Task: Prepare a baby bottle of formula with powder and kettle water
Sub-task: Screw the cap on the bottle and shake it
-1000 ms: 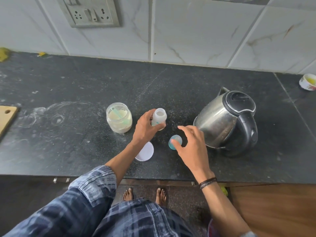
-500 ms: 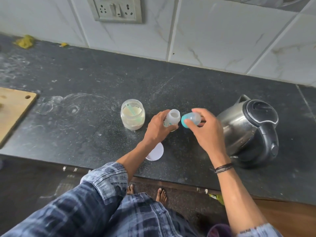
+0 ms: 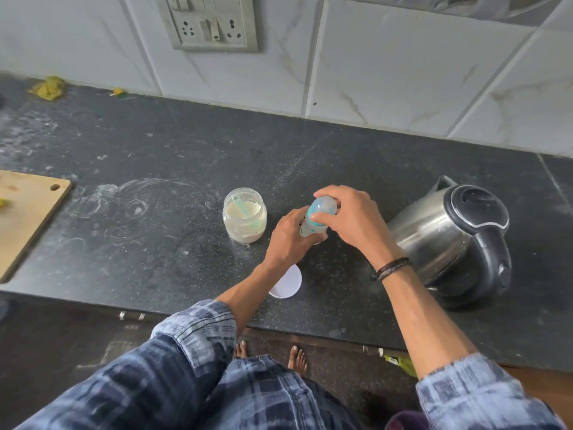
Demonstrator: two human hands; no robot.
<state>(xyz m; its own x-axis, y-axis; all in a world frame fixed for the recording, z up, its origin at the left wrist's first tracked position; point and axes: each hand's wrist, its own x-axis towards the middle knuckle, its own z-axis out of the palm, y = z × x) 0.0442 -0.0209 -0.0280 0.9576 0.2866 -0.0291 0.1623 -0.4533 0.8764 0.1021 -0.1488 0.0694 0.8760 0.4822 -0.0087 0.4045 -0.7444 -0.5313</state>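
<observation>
On the dark table (image 3: 155,169), the open powder jar (image 3: 244,215) stands with a pale green scoop (image 3: 245,209) leaning inside it. A white lid (image 3: 286,282) lies nearer the table's front edge (part of it hidden under the forearm). Just right of the jar, the left hand (image 3: 290,237) has its grip curled round the lower body of the baby bottle (image 3: 310,232), holding it roughly upright at the table. The right hand (image 3: 353,218) reaches over from above, its grip a pinch of fingers and thumb on the teal teat cap (image 3: 321,209) at the bottle's mouth. Whether the threads have caught cannot be made out from this angle. The steel kettle (image 3: 449,237) sits to the right of that hand, lid down, with no hand on it.

The step in hand looks like closing the bottle. The next move probably calls for the left grip to keep the bottle firm while the right turns the cap square to the neck until it seats, since a crooked start could leak on shaking.
</observation>
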